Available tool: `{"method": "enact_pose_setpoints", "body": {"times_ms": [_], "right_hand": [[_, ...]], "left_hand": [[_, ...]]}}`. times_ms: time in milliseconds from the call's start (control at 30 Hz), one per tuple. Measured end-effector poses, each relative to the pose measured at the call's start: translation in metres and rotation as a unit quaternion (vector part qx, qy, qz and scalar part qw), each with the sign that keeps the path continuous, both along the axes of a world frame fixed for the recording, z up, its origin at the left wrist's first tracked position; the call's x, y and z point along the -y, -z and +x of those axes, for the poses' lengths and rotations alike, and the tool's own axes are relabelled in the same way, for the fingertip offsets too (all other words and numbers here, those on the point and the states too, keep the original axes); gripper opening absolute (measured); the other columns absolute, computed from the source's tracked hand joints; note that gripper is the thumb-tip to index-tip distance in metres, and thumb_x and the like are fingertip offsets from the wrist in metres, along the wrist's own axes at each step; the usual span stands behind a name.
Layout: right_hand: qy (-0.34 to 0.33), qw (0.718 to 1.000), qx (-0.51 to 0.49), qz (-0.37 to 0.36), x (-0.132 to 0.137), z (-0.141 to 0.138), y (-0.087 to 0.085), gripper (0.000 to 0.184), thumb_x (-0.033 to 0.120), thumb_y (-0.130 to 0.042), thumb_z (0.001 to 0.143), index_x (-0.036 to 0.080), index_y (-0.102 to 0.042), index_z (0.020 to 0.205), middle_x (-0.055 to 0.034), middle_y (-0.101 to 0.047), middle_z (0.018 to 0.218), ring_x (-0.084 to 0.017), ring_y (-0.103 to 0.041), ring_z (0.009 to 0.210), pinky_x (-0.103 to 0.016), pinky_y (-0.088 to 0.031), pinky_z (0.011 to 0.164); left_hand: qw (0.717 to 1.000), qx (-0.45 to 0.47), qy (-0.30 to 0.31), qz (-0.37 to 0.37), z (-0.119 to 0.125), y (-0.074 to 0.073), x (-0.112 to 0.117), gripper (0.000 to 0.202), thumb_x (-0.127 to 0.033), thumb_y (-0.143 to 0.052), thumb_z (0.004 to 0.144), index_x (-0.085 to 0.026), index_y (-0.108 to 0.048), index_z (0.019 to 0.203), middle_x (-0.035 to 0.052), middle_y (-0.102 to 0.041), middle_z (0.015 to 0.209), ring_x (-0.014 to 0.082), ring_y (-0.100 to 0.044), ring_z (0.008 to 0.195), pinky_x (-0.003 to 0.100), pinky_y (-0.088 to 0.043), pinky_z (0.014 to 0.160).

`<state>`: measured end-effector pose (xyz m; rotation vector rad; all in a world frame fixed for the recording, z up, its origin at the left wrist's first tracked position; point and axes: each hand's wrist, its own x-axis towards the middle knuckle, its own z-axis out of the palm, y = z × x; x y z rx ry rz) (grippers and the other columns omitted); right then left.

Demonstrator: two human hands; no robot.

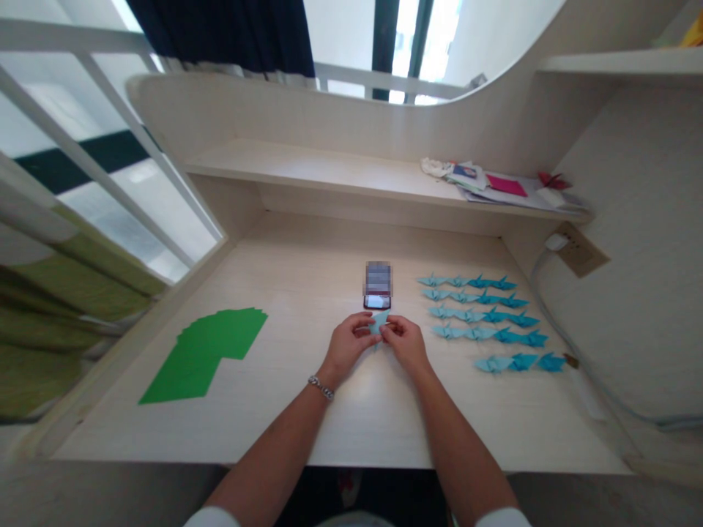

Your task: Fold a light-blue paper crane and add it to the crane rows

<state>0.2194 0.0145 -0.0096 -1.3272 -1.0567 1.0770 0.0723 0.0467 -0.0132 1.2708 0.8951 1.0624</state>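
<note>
My left hand (pixel 350 342) and my right hand (pixel 405 342) meet at the middle of the pale wooden desk (pixel 307 278). Both pinch a small, partly folded piece of light blue paper (pixel 378 322) between their fingertips, just above the desk. A silver bracelet (pixel 321 387) circles my left wrist. Directly behind the paper a phone (pixel 378 287) lies on the desk with its screen lit. To the right, several finished blue paper cranes (pixel 486 316) stand in neat rows.
A fanned stack of green paper sheets (pixel 206 353) lies at the left of the desk. On the shelf behind, at the right, sit papers, a pink sheet and a red folded figure (pixel 508 187). A wall socket with a white plug and cable (pixel 571 245) is at the right.
</note>
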Motion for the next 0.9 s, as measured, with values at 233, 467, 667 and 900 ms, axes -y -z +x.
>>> {"method": "enact_pose_setpoints", "body": {"times_ms": [233, 467, 667, 900], "right_hand": [[-0.038, 0.998, -0.054, -0.013, 0.000, 0.000, -0.003, 0.037, 0.035, -0.070, 0.064, 0.018, -0.066, 0.097, -0.0059, -0.070, 0.083, -0.019, -0.065, 0.072, -0.032, -0.053, 0.066], [-0.036, 0.998, -0.054, -0.007, 0.000, 0.000, -0.002, 0.035, 0.035, -0.073, 0.062, 0.016, -0.066, 0.091, -0.0048, -0.070, 0.077, -0.017, -0.064, 0.067, -0.029, -0.052, 0.061], [-0.034, 0.997, -0.062, -0.005, 0.000, 0.000, -0.002, 0.033, 0.033, -0.073, 0.062, 0.016, -0.066, 0.090, -0.0045, -0.070, 0.076, -0.018, -0.064, 0.067, -0.029, -0.052, 0.060], [-0.033, 0.999, -0.032, -0.012, 0.001, 0.000, -0.002, 0.034, 0.036, -0.071, 0.065, 0.016, -0.067, 0.092, -0.0056, -0.069, 0.077, -0.018, -0.064, 0.067, -0.028, -0.052, 0.057]], "left_hand": [[0.997, 0.022, 0.055, -0.043, -0.005, -0.003, -0.002, 0.039, -0.020, -0.079, 0.056, -0.011, -0.063, 0.090, 0.0114, -0.068, 0.101, 0.0201, -0.065, 0.090, 0.040, -0.049, 0.089], [0.992, 0.060, 0.084, -0.073, -0.008, -0.005, -0.001, 0.037, -0.019, -0.079, 0.057, -0.011, -0.063, 0.089, 0.0118, -0.069, 0.099, 0.0212, -0.065, 0.092, 0.041, -0.047, 0.091], [0.993, 0.061, 0.080, -0.068, -0.010, -0.005, -0.001, 0.035, -0.021, -0.078, 0.058, -0.012, -0.064, 0.089, 0.0110, -0.069, 0.099, 0.0209, -0.065, 0.091, 0.040, -0.048, 0.090], [0.994, 0.060, 0.075, -0.059, -0.010, -0.004, -0.002, 0.034, -0.022, -0.078, 0.059, -0.012, -0.065, 0.088, 0.0108, -0.069, 0.101, 0.0212, -0.064, 0.092, 0.040, -0.047, 0.091]]}}
